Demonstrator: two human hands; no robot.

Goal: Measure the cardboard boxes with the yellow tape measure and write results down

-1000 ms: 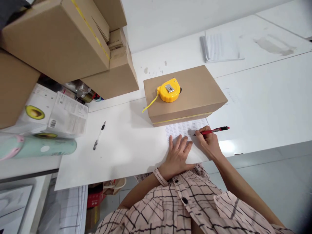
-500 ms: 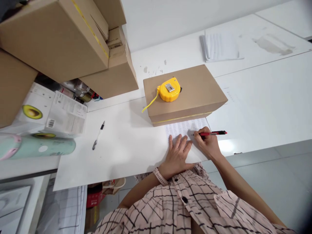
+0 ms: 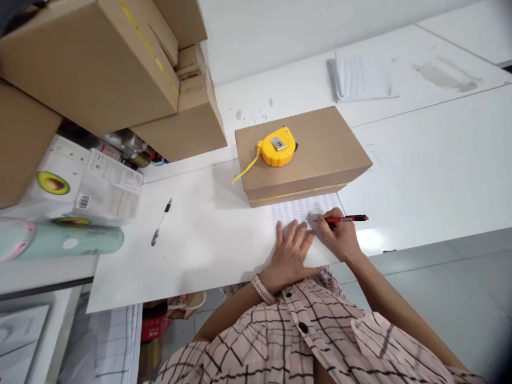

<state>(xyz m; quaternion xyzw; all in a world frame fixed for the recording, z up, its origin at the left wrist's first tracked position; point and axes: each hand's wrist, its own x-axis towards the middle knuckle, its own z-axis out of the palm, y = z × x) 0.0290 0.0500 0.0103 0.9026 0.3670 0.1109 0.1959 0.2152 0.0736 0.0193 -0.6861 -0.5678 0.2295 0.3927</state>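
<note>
A red and black pen [image 3: 349,218] is gripped in my right hand [image 3: 339,234], its tip at a printed sheet of paper [image 3: 298,210]. My left hand [image 3: 292,253] lies flat with fingers spread, pressing on the sheet's lower left part and the table beside it. The sheet's far end is hidden under a closed cardboard box [image 3: 320,144]. On top of that box rests a yellow tape measure [image 3: 278,148] with a yellow wrist strap hanging over the near left edge.
A clear pen with black ends [image 3: 161,221] lies on the white table [image 3: 200,234] at left. Stacked cardboard boxes [image 3: 100,69], a white avocado-print carton [image 3: 108,184] and a mint green bottle [image 3: 88,240] crowd the left side. A paper stack [image 3: 362,77] sits at the back.
My right hand and the pen have shifted very slightly to the left over the sheet. My left hand, the box and the tape measure stay where they were.
</note>
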